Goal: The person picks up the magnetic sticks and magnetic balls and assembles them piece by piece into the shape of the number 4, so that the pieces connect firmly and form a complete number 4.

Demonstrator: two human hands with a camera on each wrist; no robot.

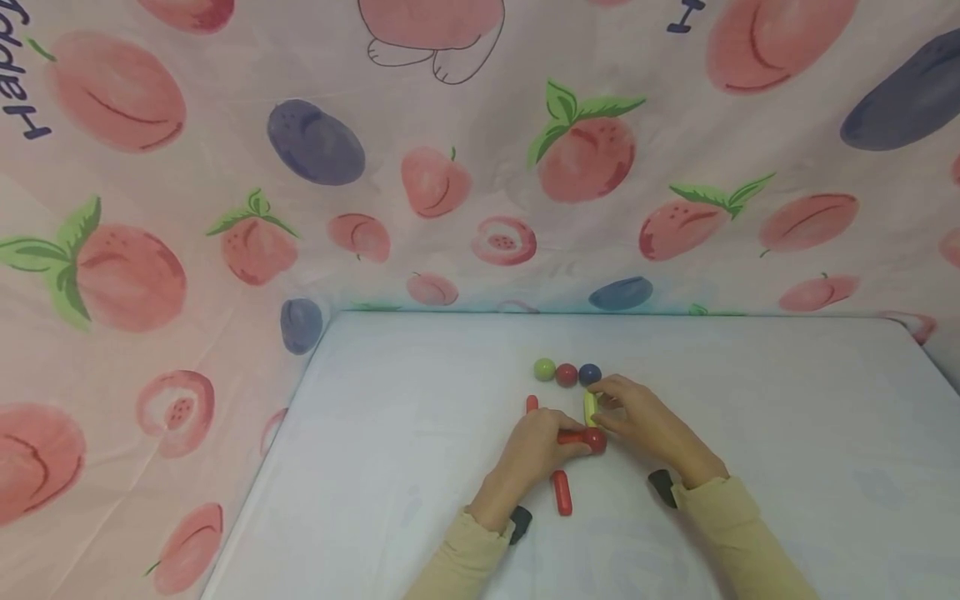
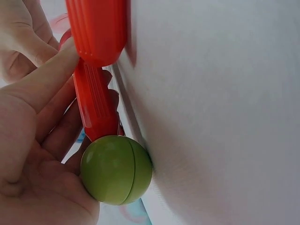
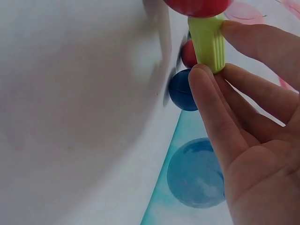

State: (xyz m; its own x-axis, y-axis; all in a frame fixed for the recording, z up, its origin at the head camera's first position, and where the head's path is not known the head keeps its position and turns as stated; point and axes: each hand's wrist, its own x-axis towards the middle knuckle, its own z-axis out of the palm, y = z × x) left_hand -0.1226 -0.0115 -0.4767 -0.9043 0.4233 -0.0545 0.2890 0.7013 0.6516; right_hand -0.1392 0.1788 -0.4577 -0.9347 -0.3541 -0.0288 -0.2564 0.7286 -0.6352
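Observation:
My left hand point(image 1: 531, 446) pinches a red ribbed rod point(image 1: 572, 437) between thumb and fingers. A red ball point(image 1: 596, 440) sits at the rod's right end. At its other end, by the palm, the left wrist view shows a green ball point(image 2: 115, 171), which the hand hides in the head view. My right hand point(image 1: 647, 421) pinches a yellow-green ribbed rod point(image 3: 208, 47) with its thumb and fingertips. One end of that rod meets the red ball, and its far end points toward a blue ball point(image 1: 590, 374).
The blue ball is in a row with a red ball point(image 1: 566, 375) and a light green ball point(image 1: 544, 369) at the back. One red rod point(image 1: 562, 493) lies nearer the front; another red rod point(image 1: 532, 404) shows behind my left hand. White table point(image 1: 390, 433), fruit-print cloth point(image 1: 450, 250) behind.

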